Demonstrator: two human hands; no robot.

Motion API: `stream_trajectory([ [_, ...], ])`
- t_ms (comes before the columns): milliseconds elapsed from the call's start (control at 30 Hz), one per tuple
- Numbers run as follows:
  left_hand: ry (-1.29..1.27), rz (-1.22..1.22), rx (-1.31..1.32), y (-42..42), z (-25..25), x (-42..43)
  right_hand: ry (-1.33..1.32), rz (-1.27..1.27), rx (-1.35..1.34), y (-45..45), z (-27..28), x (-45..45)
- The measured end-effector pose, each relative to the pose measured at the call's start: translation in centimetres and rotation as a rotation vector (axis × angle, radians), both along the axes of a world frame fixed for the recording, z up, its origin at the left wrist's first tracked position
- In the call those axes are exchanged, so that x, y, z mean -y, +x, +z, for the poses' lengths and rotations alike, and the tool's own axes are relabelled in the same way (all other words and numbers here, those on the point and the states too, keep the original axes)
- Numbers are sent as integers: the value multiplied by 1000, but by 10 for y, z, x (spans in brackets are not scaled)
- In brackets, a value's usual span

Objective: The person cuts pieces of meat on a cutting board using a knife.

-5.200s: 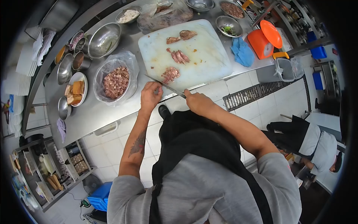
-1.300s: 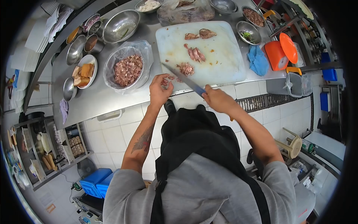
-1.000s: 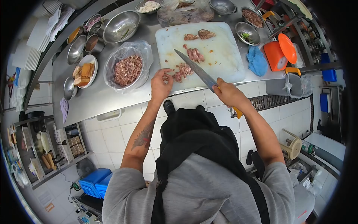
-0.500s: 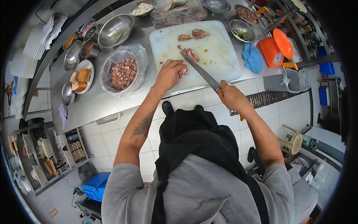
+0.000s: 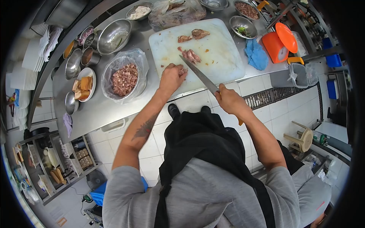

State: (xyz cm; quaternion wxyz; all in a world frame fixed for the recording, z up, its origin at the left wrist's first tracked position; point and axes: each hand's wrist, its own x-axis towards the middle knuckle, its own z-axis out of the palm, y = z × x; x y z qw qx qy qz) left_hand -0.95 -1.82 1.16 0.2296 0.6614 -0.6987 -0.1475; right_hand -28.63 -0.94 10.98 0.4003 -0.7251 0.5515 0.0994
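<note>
My right hand (image 5: 230, 99) grips a long knife (image 5: 199, 75) by its handle, the blade slanting over the front of the white cutting board (image 5: 224, 60). Near the board's front left, my left hand (image 5: 172, 78) has its fingers curled round chopped meat (image 5: 183, 71), most of which they cover. Just beyond the knife tip lie sliced meat strips (image 5: 191, 56). Farther back on the board are two larger meat pieces (image 5: 200, 34). Left of the board, a plastic-lined bowl holds diced meat (image 5: 124, 79).
An orange scale (image 5: 274, 47) and a blue cloth (image 5: 255, 54) are right of the board. Metal bowls (image 5: 114, 37) and a plate of yellowish blocks (image 5: 83, 88) stand left. A plastic bag (image 5: 176, 15) lies behind the board. Another person's grey sleeve (image 5: 311, 192) shows at lower right.
My left hand has moved from beside the chopped meat onto it and closed round it. The knife has swung from low across the board's front edge to pointing at the strips.
</note>
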Motion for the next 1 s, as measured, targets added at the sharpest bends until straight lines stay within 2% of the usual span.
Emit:
stream_trajectory([
  [33, 2, 0, 3, -3, 0, -5, -37, 23, 24, 2, -6, -2],
  [100, -106, 214, -205, -8, 1, -10, -77, 41, 45, 8, -8, -7],
  [167, -106, 179, -228, -8, 4, -12, -241, 124, 57, 13, -4, -13],
  [300, -77, 34, -178, 0, -2, -10, -268, 252, -37, 6, 16, -14],
  [400, -85, 47, -216, 3, -12, -10, -234, 282, -56, -1, 42, -23],
  [567, -92, 62, -279, 0, -14, -15, -215, 182, 19, 24, -53, -24],
  [667, -72, 86, -329, 4, -4, -21, -181, 141, 40, 35, -53, -21],
  [767, -174, 110, -369, 13, -2, -10, -211, 195, 62, 25, -18, 1],
  [833, -222, 130, -352, 19, -1, -20, -326, 185, -11, 16, -13, -1],
  [933, -56, 149, -235, 31, -2, -10, -425, 221, -34, 11, -43, 0],
  [967, -59, 147, -233, 33, -9, -10, -489, 227, -51, 10, -53, 0],
  [1000, -169, 177, -183, 35, -18, -11, -492, 225, -49, 9, -56, -4],
])
